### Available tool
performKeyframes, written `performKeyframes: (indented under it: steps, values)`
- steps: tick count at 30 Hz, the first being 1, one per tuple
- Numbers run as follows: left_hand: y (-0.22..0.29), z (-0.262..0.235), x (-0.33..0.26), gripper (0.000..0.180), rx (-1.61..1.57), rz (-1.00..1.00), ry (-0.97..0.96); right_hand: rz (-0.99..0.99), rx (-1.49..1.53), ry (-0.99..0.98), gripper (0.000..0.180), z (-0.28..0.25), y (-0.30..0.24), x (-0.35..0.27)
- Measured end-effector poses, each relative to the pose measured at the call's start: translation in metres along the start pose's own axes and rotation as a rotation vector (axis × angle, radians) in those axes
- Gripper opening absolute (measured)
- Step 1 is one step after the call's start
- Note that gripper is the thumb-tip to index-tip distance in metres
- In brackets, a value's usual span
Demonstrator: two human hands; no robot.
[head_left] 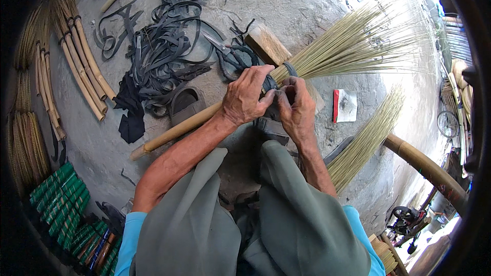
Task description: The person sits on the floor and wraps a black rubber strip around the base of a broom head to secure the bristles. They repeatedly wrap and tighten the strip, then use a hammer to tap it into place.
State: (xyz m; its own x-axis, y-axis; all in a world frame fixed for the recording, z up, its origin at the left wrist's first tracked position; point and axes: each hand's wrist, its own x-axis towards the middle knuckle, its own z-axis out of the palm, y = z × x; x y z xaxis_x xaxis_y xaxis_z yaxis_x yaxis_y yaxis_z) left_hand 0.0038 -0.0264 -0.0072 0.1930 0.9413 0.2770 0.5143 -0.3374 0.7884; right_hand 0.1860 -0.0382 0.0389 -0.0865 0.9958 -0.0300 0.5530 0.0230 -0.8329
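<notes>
Grey-green trousers [307, 214] cover the two raised knees, with blue sleeves [129, 245] at either side. Past the knees, the left hand [247, 94] is closed on the neck of a grass broom [348, 43], thumb and forefinger on opposite sides. Beside it, the right hand [297, 109] has its fingertips pinched together on a black strip [290, 69] at that neck. The broom lies aslant: its bamboo handle [176, 131] runs under the left forearm, its bristles fan out to the upper right.

A second grass bundle [369, 140] passes by the right forearm, near a red-and-white packet [344, 105]. Left of the hands sits a dark sandal [187, 103]. Farther out lie scissors [217, 43], a wooden block [267, 43] partly behind the broom, and a tangle of black strips [166, 46]. Bamboo-handled brooms [84, 71] line the left; a spoked wheel [448, 124] shows far right.
</notes>
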Motion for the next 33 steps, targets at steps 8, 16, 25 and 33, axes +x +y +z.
performKeyframes:
  steps: [8, 16, 25, 33]
  values:
    - [-0.001, 0.0, -0.001, 0.061, -0.012, 0.009, 0.008, -0.127, -0.114, -0.12, 0.028, -0.011, -0.004, 0.013]
    - [0.004, -0.001, 0.001, 0.034, 0.001, 0.028, 0.038, -0.288, -0.292, -0.271, 0.027, -0.015, -0.025, 0.033]
    - [0.002, -0.002, 0.001, 0.028, -0.049, 0.026, 0.065, -0.269, -0.271, -0.317, 0.026, -0.02, -0.032, 0.038]
    - [0.003, 0.002, 0.002, 0.026, -0.007, 0.043, 0.087, -0.236, -0.117, -0.284, 0.025, -0.021, -0.022, 0.033]
